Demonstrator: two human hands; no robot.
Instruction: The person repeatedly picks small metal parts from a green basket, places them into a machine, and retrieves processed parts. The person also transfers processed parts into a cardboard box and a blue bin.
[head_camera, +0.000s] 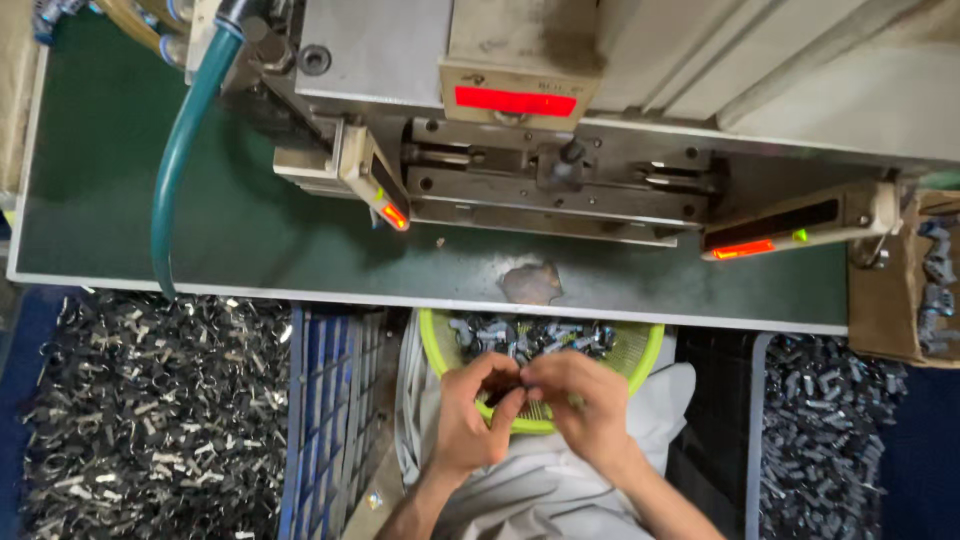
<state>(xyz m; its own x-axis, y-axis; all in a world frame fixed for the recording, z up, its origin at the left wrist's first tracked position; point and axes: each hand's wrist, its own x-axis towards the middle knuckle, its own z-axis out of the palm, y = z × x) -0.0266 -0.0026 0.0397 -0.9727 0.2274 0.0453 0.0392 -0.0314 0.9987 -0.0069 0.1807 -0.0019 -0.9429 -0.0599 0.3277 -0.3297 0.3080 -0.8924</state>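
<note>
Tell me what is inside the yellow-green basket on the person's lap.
The yellow-green basket holds a heap of small dark grey metal parts. The left hand and right hand meet over its near rim, covering that part and hiding whatever they pinch.

Basket (648, 352): lime plastic mesh, matt. Clips in bin (150, 400): shiny metal. Bench top (250, 230): dark green, matt, smooth. Press head (560, 180): bare steel, dull. Hose (180, 140): teal, glossy. Lap cloth (540, 480): white fabric.
</note>
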